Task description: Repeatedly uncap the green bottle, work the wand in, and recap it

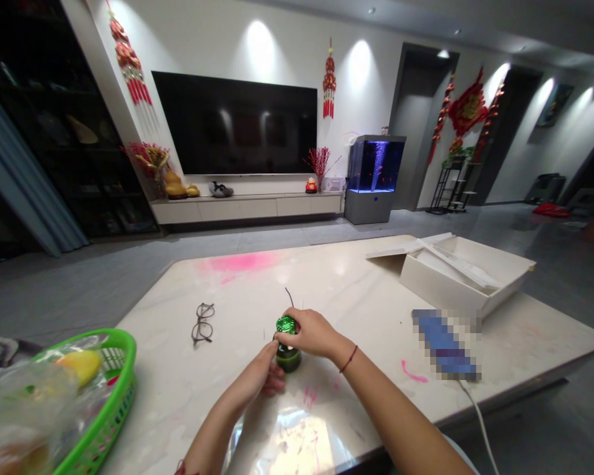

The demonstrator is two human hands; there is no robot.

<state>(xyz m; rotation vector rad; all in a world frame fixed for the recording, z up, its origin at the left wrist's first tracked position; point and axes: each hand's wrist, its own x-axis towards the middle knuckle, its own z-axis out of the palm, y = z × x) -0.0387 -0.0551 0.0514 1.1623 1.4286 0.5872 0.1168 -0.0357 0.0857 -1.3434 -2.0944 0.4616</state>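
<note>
In the head view, a small dark rounded object with a shiny green ridged top (286, 324) stands upright on the pale table. Its lower part is dark with a bright green rim, and its exact kind does not show. My right hand (313, 332) is closed around the top from the right, with thumb and fingers pinching it. From the left, my left hand (263, 374) holds it, the thumb against its side and the other fingers curled low beside the base. A thin black strand (289, 296) sticks up just behind the green top. My fingers hide part of the object.
Eyeglasses (203, 324) lie to the left on the marble-look table (168, 376). A green basket (123, 389) with plastic bags stands at the near left. At right are a pixelated blue flat thing (443, 346) with a white cable (480, 412), and an open white box (440, 284).
</note>
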